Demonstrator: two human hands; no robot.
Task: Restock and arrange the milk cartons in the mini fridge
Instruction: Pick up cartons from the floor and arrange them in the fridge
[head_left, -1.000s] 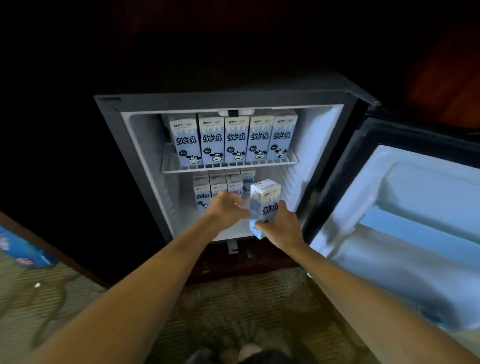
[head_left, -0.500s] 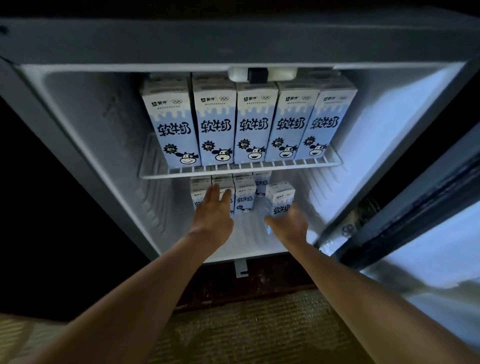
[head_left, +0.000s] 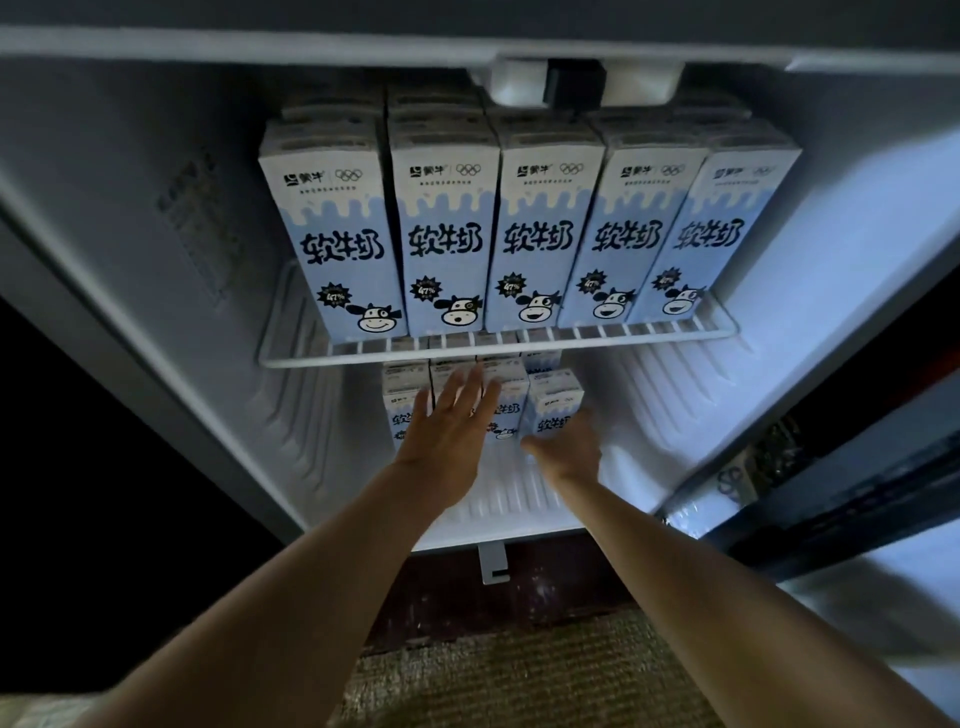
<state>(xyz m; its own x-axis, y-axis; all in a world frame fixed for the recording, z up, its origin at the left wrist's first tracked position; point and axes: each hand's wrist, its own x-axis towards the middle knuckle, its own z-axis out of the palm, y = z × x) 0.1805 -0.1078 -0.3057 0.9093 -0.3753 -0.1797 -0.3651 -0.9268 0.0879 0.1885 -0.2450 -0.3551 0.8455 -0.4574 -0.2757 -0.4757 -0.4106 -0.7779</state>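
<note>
Head view: the mini fridge (head_left: 156, 208) is open in a dark room, its door (head_left: 883, 467) swung out at the right. Five tall milk cartons (head_left: 545, 234) line the front edge of the wire shelf (head_left: 519, 348), with more behind them. On the ribbed fridge floor (head_left: 509, 499) a cluster of lower cartons (head_left: 400, 384) stands toward the back. The left hand (head_left: 452, 431) lies flat against their fronts, fingers straight. The right hand (head_left: 569, 449) touches the base of the rightmost carton (head_left: 553, 405); whether it grips cannot be told. Woven carpet (head_left: 519, 675) lies before the fridge.
</note>
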